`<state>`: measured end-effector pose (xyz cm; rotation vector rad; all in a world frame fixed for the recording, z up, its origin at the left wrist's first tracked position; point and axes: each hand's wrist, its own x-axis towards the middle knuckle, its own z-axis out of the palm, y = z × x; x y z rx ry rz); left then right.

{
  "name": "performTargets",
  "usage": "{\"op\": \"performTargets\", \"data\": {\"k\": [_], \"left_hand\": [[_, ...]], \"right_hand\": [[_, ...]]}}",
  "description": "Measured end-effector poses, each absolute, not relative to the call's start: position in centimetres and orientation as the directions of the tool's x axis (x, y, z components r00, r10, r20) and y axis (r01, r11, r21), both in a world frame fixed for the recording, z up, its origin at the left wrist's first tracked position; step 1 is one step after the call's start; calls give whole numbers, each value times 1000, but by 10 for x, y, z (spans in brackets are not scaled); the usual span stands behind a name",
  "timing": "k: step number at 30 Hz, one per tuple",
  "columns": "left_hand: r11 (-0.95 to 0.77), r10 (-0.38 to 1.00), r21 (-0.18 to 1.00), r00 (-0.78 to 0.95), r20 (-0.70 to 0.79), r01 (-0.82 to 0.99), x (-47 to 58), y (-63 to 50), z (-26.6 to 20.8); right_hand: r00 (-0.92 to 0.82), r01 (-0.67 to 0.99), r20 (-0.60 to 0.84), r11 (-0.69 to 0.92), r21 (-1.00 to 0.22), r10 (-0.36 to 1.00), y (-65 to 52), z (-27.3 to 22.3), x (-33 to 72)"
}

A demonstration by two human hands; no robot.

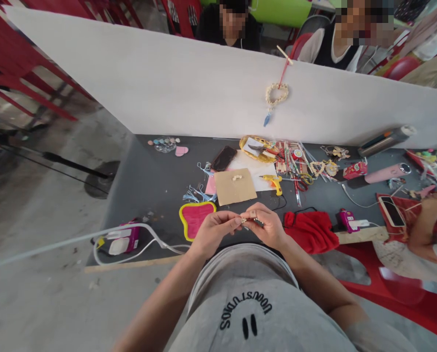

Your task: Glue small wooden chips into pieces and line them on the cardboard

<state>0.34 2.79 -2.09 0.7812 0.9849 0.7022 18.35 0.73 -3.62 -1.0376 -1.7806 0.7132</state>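
Both hands meet just off the near edge of the grey table [148, 190]: left hand [213, 231] pinched narrow on a tiny pale bead-like piece [244, 220], right hand [266, 226] closed on it too, with a thin dark tool [258, 222]; which it is I cannot tell. Judging progress, work looks early, since only a short row of pale beads [236, 177] lies on the brown card [234, 187] mid-table. Beyond, a finished-looking bead heart [276, 94] hangs on the white divider [167, 83] along the far edge.

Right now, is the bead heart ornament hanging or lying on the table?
Hanging. The bead heart ornament dangles against the white board from a red cord hooked over its top edge, above the dark table.
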Motion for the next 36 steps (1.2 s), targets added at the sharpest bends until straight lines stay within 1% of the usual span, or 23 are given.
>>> {"op": "performTargets", "data": {"k": [4,7,13,17,22,29,32,36], "left_hand": [[590,780,774,411,-472,-231,4,27,-23],[604,772,753,427,-471,-262,3,26,-25],[575,787,774,436,-436,-264,0,26,-27],[581,777,776,451,-440,-244,0,27,-27],[556,787,790,468,-402,-258,2,26,-26],[497,823,829,443,-356,-257,4,25,-24],[479,836,837,427,-345,-262,5,25,-27],[497,836,822,406,-369,-277,6,26,-29]], "right_hand": [[-222,330,388,444,-833,894,7,-35,182],[-221,324,389,443,-836,895,7,-34,182],[-274,319,340,419,-850,899,8,-34,187],[-309,308,351,442,-842,884,9,-34,190],[-302,316,357,446,-838,884,9,-34,188],[-291,319,414,495,-808,863,13,-28,187],[-307,318,410,498,-806,859,15,-26,188],[-295,321,374,460,-828,879,16,-23,188]]}}
